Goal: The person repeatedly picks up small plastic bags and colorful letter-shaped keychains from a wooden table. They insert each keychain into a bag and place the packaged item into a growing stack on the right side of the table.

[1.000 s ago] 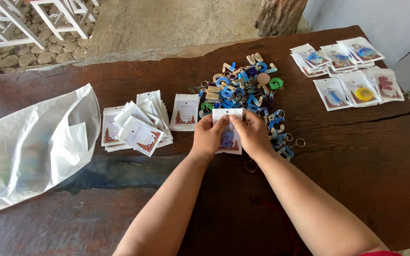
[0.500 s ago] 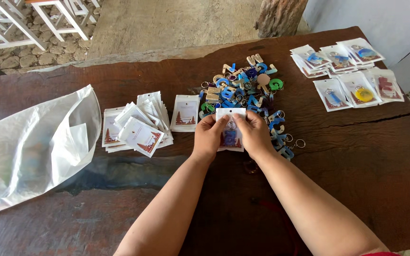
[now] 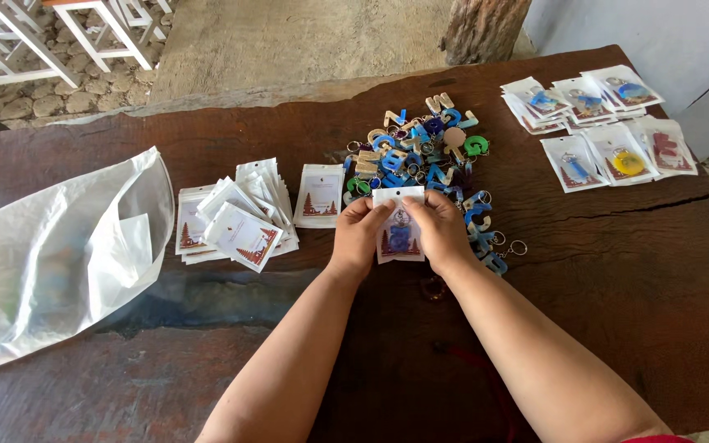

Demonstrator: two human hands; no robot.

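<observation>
Two hands, left hand (image 3: 357, 238) and right hand (image 3: 443, 234), pinch one small packet (image 3: 397, 231) between fingertips.

The pouch (image 3: 398, 227) is white with a blue letter and red tree print; the letters (image 3: 424, 156) are blue, tan, green and pink; the table (image 3: 633, 271) is dark brown; the bag (image 3: 51, 254) at its left edge is translucent white; the packets (image 3: 235, 217) are white with red trees.

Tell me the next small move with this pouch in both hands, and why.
Probably set the pouch on the filled packets at far right: a blue keychain already sits inside, and the left hand and right hand pinch near its top edge. Whether it is sealed, I cannot tell.
</observation>
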